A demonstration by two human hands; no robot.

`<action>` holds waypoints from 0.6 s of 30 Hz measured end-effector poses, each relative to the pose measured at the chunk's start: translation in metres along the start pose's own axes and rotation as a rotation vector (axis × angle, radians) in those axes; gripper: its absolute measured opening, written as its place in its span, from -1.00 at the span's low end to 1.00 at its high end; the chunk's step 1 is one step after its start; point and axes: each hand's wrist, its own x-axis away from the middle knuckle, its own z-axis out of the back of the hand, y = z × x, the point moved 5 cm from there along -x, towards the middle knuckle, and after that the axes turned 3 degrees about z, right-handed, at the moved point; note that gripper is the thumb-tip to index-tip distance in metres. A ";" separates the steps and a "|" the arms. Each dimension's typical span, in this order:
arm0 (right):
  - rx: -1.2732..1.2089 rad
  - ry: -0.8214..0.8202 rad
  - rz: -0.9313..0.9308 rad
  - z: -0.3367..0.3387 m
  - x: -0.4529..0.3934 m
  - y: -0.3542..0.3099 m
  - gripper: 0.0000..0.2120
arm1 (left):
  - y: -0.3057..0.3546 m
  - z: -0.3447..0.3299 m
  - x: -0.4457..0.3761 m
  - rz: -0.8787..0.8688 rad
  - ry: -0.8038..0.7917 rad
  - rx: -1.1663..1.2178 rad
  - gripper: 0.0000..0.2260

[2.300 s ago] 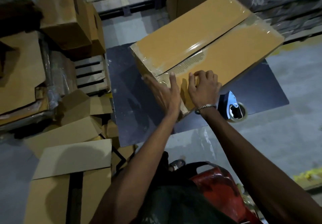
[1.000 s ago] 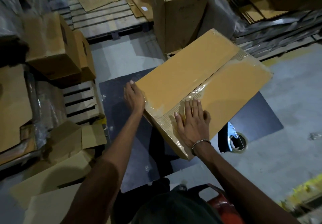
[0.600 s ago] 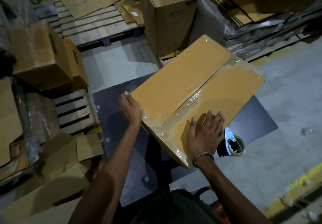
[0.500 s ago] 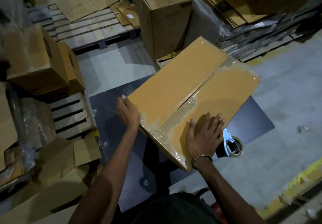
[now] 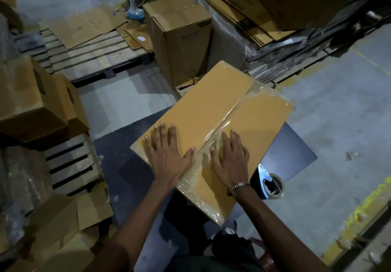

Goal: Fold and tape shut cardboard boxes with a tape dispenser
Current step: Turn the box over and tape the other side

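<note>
Dim warehouse floor holds a dark mat [image 5: 127, 178] bearing the taped cardboard box [image 5: 211, 110], left hand [image 5: 167, 155] and right hand [image 5: 231, 159] pressing flat, fingers spread, astride its seam; the tape dispenser [image 5: 267, 184] sits half-hidden behind the right wrist.

A closed tan cardboard box [image 5: 213, 127] lies flat on a dark table [image 5: 118, 166], turned at an angle, its two top flaps meeting along a centre seam covered by glossy clear tape [image 5: 220, 126] that also wraps its edges. The left hand [image 5: 167, 155] and right hand [image 5: 231, 158] press flat on the flaps either side of the seam. The tape dispenser [image 5: 267, 184], black with a metal blade, rests on the table just beside the box's near right edge
</note>
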 end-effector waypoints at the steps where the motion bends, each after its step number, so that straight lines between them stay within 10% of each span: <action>1: 0.037 -0.041 0.088 0.001 -0.014 0.001 -0.39 | 0.003 -0.001 0.003 0.000 -0.012 -0.002 -0.13; 18: 0.225 -0.356 0.534 -0.004 -0.044 0.034 -0.23 | 0.012 -0.001 0.013 0.141 -0.033 -0.056 -0.02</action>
